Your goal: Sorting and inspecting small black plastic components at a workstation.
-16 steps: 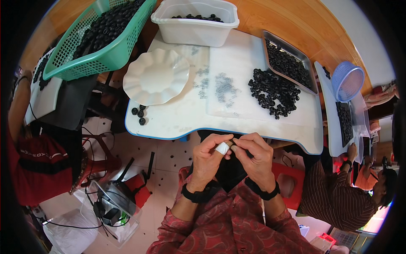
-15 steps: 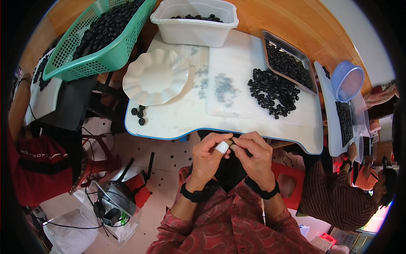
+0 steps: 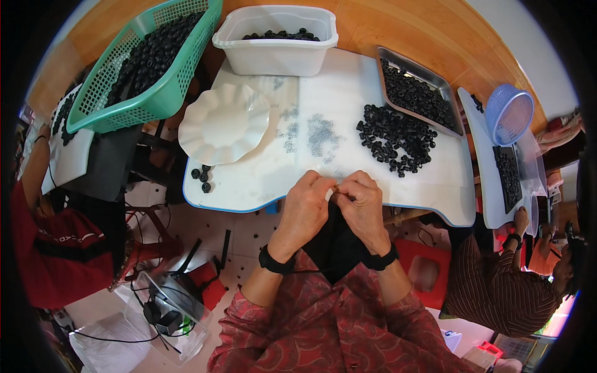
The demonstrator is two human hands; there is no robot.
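My left hand and my right hand meet over the front edge of the white table. The fingertips of both are pinched together and touch. Between them shows a bit of a small white strip; whether it is wrapped on a left finger or held, I cannot tell. Anything else in the pinch is hidden by the fingers. Beyond my right hand lies a loose heap of small black ring-like parts. Left of my hands, several black round parts sit beside a white wavy-rimmed plate.
A metal tray of black parts stands behind the heap. At the back are a white tub and a green basket, both holding black parts. A blue basket stands right. People sit on both sides; black bits lie on the floor.
Both hands have moved up and slightly left, towards the table edge. The white strip, plainly seen before, is now mostly covered by the fingers.
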